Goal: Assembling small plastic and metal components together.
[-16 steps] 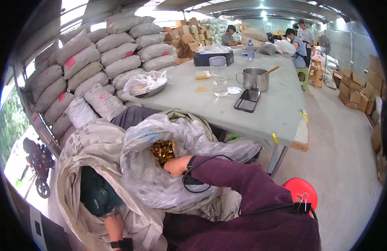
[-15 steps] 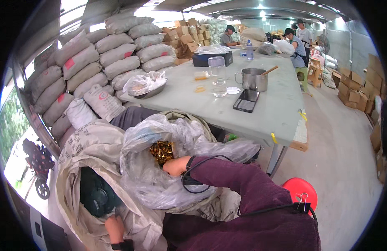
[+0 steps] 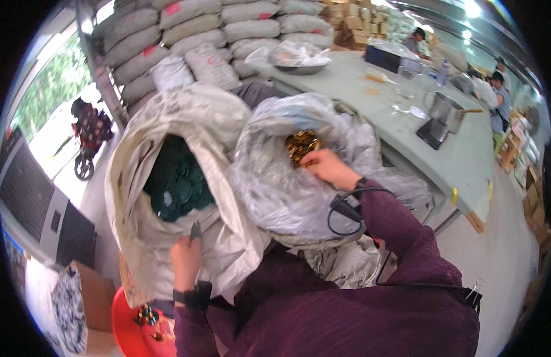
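Note:
My left hand [image 3: 186, 259] is closed on a flat dark green piece [image 3: 195, 231], just outside the dark green pieces [image 3: 177, 178] in a whitish woven sack [image 3: 127, 196]. My right hand [image 3: 332, 168] reaches into a second sack, lined with a crumpled clear plastic bag [image 3: 269, 202]. Its fingers are drawn together against a heap of shiny amber-brown pieces [image 3: 301, 146]; what they grip is too small to make out. Black bands circle both wrists, and a black cable loops beside the right one.
A red basin [image 3: 124, 321] with several shiny pieces is low at the left, beside a cardboard box [image 3: 91, 303]. The grey-green table [image 3: 371, 107] bears a metal pot [image 3: 445, 110], a phone [image 3: 432, 133] and a bowl [image 3: 299, 66]. Stacked sacks [image 3: 192, 27] stand behind; people sit farther off.
My view has swung left and down, bringing the red basin into sight. My left hand now shows a dark green piece above its fingertips. The right hand stays at the amber heap.

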The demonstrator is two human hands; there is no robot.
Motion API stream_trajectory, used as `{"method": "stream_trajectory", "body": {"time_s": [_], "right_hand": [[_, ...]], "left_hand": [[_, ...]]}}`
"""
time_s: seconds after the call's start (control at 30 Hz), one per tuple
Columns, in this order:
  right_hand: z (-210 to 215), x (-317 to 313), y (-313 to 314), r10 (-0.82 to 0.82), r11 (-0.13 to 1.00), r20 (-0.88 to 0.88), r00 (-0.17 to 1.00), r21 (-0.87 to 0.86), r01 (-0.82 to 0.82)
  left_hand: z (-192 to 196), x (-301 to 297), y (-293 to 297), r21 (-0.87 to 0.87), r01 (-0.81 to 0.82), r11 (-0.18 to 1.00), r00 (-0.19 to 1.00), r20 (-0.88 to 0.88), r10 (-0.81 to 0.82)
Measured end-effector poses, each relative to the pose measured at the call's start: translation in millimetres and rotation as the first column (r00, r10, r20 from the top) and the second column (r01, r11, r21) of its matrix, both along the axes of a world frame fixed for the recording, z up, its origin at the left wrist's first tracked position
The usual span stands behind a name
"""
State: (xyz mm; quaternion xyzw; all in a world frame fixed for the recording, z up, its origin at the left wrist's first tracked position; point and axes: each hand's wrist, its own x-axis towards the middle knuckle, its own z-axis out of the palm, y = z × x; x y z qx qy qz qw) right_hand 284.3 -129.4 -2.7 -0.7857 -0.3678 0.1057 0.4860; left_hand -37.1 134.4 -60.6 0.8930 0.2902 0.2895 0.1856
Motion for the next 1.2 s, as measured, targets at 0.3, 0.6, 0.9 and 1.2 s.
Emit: {"method": "stream_trajectory", "body": {"time_s": [0.3, 0.6, 0.9, 1.2], "right_hand": [[8.5, -16.4, 1.5, -0.028, 0.94, -0.395, 0.918, 0.303, 0.159], [45.4, -92.5, 6.9, 0.255, 0.89, -0.272, 0.928, 0.441, -0.115], [27.0, -171.3, 25.9, 0.657, 0.753, -0.489, 0.574, 0.463, -0.468], [15.0, -185.1, 34.8, 0.638, 0.769, -0.506, 0.581, 0.465, -0.439]], "left_hand": [[1.1, -8.9, -13.3, -0.145, -0.058, 0.988, 0.985, 0.152, 0.081], [32.5, -6.5, -68.9, -0.671, 0.317, 0.67, 0.877, 0.477, 0.062], [62.6, -8.4, -122.3, -0.698, 0.478, 0.534, 0.836, 0.548, -0.032], [60.3, -11.5, -132.2, -0.704, 0.487, 0.517, 0.816, 0.578, 0.018]]}}
